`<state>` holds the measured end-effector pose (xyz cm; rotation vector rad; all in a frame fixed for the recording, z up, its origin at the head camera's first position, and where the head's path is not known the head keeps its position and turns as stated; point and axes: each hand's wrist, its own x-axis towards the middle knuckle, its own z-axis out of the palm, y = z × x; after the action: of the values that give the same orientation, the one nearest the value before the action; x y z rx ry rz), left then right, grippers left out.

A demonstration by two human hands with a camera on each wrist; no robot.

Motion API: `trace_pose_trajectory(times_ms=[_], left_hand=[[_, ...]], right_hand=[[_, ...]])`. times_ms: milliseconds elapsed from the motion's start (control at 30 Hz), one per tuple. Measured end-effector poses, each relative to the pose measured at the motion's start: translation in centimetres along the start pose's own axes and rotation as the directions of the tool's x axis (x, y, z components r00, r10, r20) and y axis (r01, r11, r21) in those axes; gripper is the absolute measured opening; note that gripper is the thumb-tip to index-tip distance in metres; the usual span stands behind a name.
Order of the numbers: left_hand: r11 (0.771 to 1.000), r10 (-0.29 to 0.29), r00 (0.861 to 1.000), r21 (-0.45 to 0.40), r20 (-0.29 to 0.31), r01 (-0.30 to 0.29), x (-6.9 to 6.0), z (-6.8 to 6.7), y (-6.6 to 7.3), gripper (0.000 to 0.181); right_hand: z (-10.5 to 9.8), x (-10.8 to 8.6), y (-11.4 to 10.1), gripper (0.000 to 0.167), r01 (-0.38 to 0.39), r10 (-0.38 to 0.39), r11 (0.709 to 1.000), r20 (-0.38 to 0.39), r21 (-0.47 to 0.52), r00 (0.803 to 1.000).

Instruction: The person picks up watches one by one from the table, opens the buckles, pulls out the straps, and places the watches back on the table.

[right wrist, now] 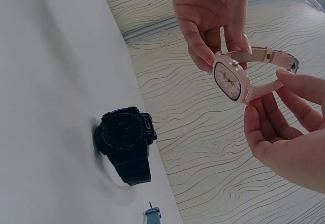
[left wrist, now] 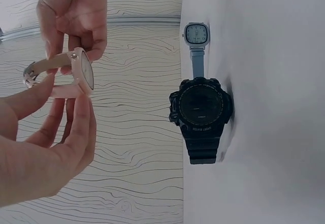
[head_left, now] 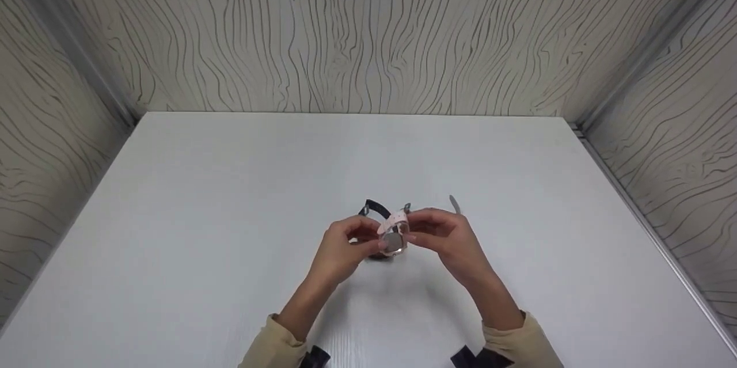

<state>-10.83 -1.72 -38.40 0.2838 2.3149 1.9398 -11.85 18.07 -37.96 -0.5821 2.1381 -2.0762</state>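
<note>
One pink watch [head_left: 396,222] is held up off the bench [head_left: 230,184], between the fingers of the left hand [head_left: 344,247] and those of the right hand [head_left: 455,238]. Both sets of fingers are clamped on it, pinching its case [left wrist: 77,69] and strap [right wrist: 259,55] from either side. The strap bends round into a loop, its metal buckle [right wrist: 295,64] near the right fingers; the dial [right wrist: 227,81] faces away from the person. On the bench below and beyond the fingers rests a black watch [left wrist: 201,107], partly hidden by the left ones in the head view. Near it, past the right fingers, lies a smaller blue watch [left wrist: 197,34]. Beige sleeves [head_left: 273,346] show behind the hands, and wood-patterned walls [head_left: 345,34] stand well beyond the fingers.
</note>
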Motion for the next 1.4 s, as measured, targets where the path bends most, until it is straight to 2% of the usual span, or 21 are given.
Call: trace_pose_trajectory(times_ms=[200, 500, 667, 933, 1133, 1400], left_hand=[[0.999, 0.042, 0.999, 0.02, -0.001, -0.042, 0.2, -0.1, 0.0, 0.019], [0.997, 0.069, 0.998, 0.034, -0.004, -0.069, 0.3, 0.3, 0.4, 0.016], [0.989, 0.108, 0.994, 0.101, -0.016, -0.105, -0.1, 0.5, 0.7, 0.013], [0.973, 0.147, 0.989, 0.175, 0.031, -0.151, -0.6, 0.7, 1.1, 0.013], [0.972, 0.159, 0.986, 0.166, 0.047, -0.165, -0.6, 0.6, 1.1, 0.018], [0.975, 0.173, 0.985, 0.14, 0.031, -0.175, -0.8, 0.6, 1.1, 0.017]], right_hand=[[0.0, -0.1, 0.3, 0.027, 0.079, -0.08, 0.996, 0.011, 0.032, 0.997], [-0.2, -0.1, -0.1, 0.03, 0.039, -0.039, 0.999, 0.052, -0.005, 0.998], [-0.2, -0.2, -0.7, 0.034, 0.048, -0.045, 0.998, 0.091, -0.036, 0.995], [0.2, -0.1, -1.0, 0.023, 0.071, -0.06, 0.993, 0.119, -0.093, 0.991], [0.3, -0.2, -0.8, 0.022, 0.084, -0.076, 0.993, 0.093, -0.088, 0.993], [0.6, -0.3, -1.1, 0.022, 0.094, -0.082, 0.99, 0.112, -0.103, 0.99]])
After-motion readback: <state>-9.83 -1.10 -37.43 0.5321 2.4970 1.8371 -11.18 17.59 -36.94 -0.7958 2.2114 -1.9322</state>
